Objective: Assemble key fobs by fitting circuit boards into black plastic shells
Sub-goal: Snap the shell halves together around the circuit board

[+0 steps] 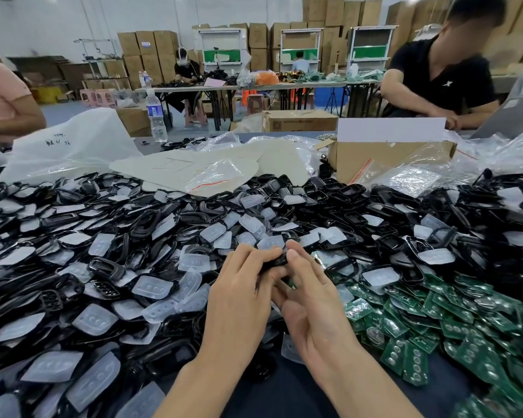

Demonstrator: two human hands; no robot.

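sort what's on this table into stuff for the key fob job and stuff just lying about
For the job: black shell held by left hand and right hand; shell pile; green circuit boards.
Lying about: water bottle; cardboard box; plastic bags.

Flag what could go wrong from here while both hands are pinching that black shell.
The left hand and right hand cover most of the black shell, so a tilted board could go unnoticed and crack under pressure.
The shell is over the loose pile of shells; if dropped, it may vanish among lookalikes.
The green circuit boards overlap; a blind grab may lift two.
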